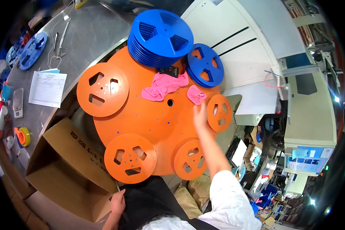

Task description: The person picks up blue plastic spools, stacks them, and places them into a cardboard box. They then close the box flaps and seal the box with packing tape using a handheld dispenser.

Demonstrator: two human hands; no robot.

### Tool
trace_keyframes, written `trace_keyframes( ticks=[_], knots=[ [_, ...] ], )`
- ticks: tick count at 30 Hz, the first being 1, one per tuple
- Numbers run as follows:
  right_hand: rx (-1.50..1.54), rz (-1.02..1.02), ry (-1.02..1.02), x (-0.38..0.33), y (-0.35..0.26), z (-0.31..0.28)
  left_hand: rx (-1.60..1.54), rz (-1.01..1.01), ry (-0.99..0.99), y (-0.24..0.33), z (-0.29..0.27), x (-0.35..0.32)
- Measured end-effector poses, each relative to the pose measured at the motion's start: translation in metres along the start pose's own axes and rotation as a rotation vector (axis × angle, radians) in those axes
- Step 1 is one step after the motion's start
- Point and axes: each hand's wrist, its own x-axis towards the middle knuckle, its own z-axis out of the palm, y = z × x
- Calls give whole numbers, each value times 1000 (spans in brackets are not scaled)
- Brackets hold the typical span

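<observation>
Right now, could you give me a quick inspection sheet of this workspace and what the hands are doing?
Surface: big orange round table carrying four smaller orange discs, such as one at upper left.
Job's things: small pink cloth under the right hand's fingertips; larger pink cloth beside it.
Clutter: stack of blue reels, single blue reel, small black device.
Hands: right hand open, reaching to the small pink cloth; left hand at the edge of an open cardboard box.
Cables: thin white cord on the grey bench.
Surroundings: paper sheet, yellow tape roll, pale machine housing.
</observation>
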Motion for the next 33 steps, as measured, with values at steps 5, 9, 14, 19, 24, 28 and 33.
trace_keyframes(
  ticks=[5, 9, 14, 19, 24, 28, 33],
  knots=[
    [-699, -4, -98, 155, 87, 6, 95, -145, 47, 1, 11, -51],
    [-730, 263, -421, 178, 62, 17, 141, -480, 60, 12, 38, -90],
    [-611, -409, -47, 154, 56, -37, -39, -480, 183, 34, 73, -99],
    [-349, -322, 19, 106, -48, -184, -85, -400, 303, 63, 78, -106],
    [829, 374, -268, 13, -157, -270, -130, -317, 409, 61, 76, -115],
    [1109, 698, -452, -72, -197, -252, -210, -293, 491, 58, 63, -129],
    [1346, 819, -754, -188, -254, -201, -428, -310, 632, 20, 53, -217]
  ],
)
